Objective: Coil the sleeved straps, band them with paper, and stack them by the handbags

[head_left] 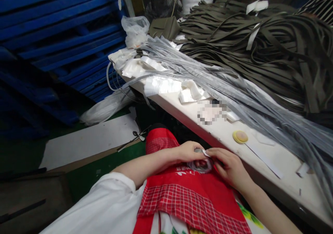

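You have 1 view only, from the camera on your head, tipped forward and down over your lap. It sits close: your left hand (188,150) and right hand (229,165) meet on a tape roll (200,166) at 6 o'clock. The white table (221,131) edge runs from 11 to 4 o'clock; blue pallets (59,29) fill 9 to 11 o'clock.

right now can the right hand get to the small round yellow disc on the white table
Probably yes: the small round yellow disc lies on the white table just beyond the right hand, with nothing between them. But that hand and the left hand both grip a grey tape roll.
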A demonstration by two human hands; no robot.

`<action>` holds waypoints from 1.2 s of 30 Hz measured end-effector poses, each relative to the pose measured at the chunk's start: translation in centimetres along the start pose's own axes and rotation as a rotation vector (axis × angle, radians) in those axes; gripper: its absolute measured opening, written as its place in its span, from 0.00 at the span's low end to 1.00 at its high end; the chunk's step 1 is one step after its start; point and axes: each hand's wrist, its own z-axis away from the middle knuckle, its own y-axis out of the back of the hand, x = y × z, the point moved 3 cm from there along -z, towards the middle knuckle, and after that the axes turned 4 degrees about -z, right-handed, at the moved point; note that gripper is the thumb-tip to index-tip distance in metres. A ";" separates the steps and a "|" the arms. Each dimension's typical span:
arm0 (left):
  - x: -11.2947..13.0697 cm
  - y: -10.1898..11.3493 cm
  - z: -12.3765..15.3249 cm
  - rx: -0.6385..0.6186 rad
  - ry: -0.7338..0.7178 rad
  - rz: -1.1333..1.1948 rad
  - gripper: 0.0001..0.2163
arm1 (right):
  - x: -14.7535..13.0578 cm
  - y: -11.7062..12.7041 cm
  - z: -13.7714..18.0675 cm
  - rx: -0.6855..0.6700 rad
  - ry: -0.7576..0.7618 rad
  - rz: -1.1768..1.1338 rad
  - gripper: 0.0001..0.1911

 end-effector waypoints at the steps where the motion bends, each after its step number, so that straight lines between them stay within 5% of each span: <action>1: 0.1 0.1 -0.1 -0.049 0.014 0.116 0.19 | -0.3 -0.1 0.5 -0.002 0.028 0.048 0.19; 6: 1.2 -0.7 -1.6 0.039 -0.012 0.256 0.21 | -1.6 1.1 2.5 0.057 0.035 0.191 0.23; 9: 1.9 -1.7 -2.3 0.026 -0.047 0.135 0.22 | -0.7 5.6 5.7 0.316 -0.090 0.312 0.18; 11: 2.5 -1.7 -2.7 0.042 -0.102 0.057 0.22 | 0.8 10.3 10.4 0.659 -0.321 0.490 0.14; 14: 2.7 -1.5 -3.3 0.006 -0.101 0.037 0.23 | 3.3 16.5 20.2 1.114 -0.907 0.702 0.17; 17: 2.2 -1.7 -4.1 -0.050 -0.070 0.026 0.24 | 5.8 19.3 28.1 1.189 -1.290 0.606 0.18; 24: 2.1 -3.6 -4.6 -0.092 -0.072 -0.001 0.24 | 10.6 17.6 33.9 1.275 -1.305 0.155 0.19; 30: 2.6 -4.2 -4.4 -0.115 -0.078 0.022 0.22 | 8.5 15.0 36.3 1.466 -1.242 0.073 0.23; 36: 2.4 -4.3 -5.0 -0.091 -0.103 0.109 0.22 | 7.0 9.8 35.5 1.322 -1.359 -0.073 0.19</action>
